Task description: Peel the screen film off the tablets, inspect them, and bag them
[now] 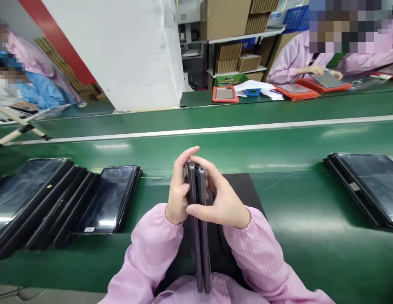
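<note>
Two slim dark grey tablets (199,253) stand edge-on, side by side, their upper ends gripped between my hands above a black mat (243,194). My left hand (179,190) wraps their left face, and my right hand (218,198) curls around the right face. The fingers of both hands meet over the top edges. The tablets' faces are hidden from this angle. Their lower ends reach down towards my pink sleeved front.
Black-framed glass tablets lie overlapped in a row (107,200) to my left, with another group (364,185) to my right. Beyond lies a green conveyor belt (196,143). Across it, a co-worker's hands (316,69) handle a tablet on orange trays (294,88), near loose papers (256,88).
</note>
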`<act>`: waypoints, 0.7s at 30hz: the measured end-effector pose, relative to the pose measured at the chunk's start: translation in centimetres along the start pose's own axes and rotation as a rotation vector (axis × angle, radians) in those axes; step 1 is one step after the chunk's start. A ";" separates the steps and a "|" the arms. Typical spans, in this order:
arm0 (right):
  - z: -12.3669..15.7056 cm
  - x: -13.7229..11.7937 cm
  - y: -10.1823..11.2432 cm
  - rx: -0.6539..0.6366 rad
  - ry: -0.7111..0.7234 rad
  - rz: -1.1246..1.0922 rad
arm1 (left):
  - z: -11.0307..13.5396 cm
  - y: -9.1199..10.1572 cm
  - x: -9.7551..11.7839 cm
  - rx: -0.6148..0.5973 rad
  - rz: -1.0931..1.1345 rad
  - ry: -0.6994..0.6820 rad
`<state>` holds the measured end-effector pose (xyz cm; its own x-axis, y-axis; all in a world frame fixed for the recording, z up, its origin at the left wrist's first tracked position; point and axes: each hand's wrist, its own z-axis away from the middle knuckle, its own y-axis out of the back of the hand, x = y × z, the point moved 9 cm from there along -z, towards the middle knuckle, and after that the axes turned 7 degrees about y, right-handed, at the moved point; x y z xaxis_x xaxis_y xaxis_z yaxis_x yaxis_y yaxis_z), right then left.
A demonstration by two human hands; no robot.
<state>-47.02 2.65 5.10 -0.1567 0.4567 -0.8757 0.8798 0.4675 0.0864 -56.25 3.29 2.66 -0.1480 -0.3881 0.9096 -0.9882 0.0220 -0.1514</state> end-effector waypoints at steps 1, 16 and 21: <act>-0.1 0.3 -0.1 0.010 -0.006 -0.040 | -0.6 -0.6 0.5 -0.048 0.099 0.020; 0.0 2.2 1.9 0.162 0.031 -0.058 | -1.4 -1.3 0.3 -0.142 0.137 -0.075; 0.1 2.1 1.6 0.082 0.037 -0.161 | -1.1 -1.6 0.7 -0.177 0.076 -0.089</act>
<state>-45.93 4.27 3.32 -0.3137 0.4093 -0.8568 0.8753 0.4744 -0.0939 -54.79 3.98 3.98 -0.2265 -0.4588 0.8592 -0.9668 0.2132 -0.1410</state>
